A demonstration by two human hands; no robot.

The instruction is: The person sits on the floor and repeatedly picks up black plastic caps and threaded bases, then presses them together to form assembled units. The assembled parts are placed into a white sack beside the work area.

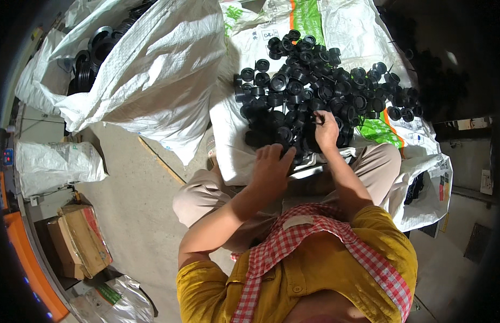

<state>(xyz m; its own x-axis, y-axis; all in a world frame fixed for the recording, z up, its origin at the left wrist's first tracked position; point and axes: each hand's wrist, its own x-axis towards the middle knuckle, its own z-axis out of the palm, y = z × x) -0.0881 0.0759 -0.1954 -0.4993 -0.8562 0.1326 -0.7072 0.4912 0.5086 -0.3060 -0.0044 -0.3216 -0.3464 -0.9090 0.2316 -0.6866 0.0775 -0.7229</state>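
A heap of round black plastic caps (298, 86) lies on a white woven sack (231, 134) in front of me. Some of the pieces are joined by thin black stems. At the near right side of the heap, my right hand (326, 131) is closed, with a small black plastic part (319, 119) pinched between thumb and fingertips. My left hand (271, 168) rests lower and to the left, at the heap's near edge. Its fingers curl over dark pieces, and what lies between them and the thumb is hidden.
A large white woven sack (148, 70) at the left holds black rings (96, 51). Another open white sack (427, 188) with black pieces sits by my right knee. On the floor at left are a cardboard box (80, 242) and a long thin strip (161, 159).
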